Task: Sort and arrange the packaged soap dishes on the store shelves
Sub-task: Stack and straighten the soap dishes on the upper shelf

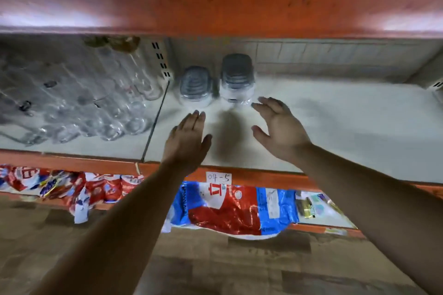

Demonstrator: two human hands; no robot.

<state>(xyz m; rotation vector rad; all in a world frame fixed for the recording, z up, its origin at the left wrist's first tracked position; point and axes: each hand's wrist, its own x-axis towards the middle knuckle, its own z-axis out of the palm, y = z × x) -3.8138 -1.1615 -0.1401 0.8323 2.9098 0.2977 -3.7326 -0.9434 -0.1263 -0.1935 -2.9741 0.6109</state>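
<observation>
Well, the tall stack of soap dishes (237, 79) stood on the shelf (335, 127), the short stack (196, 86) just left of it; my left grip (187, 141) and right grip (278, 127) hovered before it, spread, empty.

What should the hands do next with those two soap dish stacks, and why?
Probably ease the right hand forward to grip the taller stack: it is almost touching the wrap there, both hands are open and hold nothing, and the left hand hovers just short of the shorter stack.
</observation>
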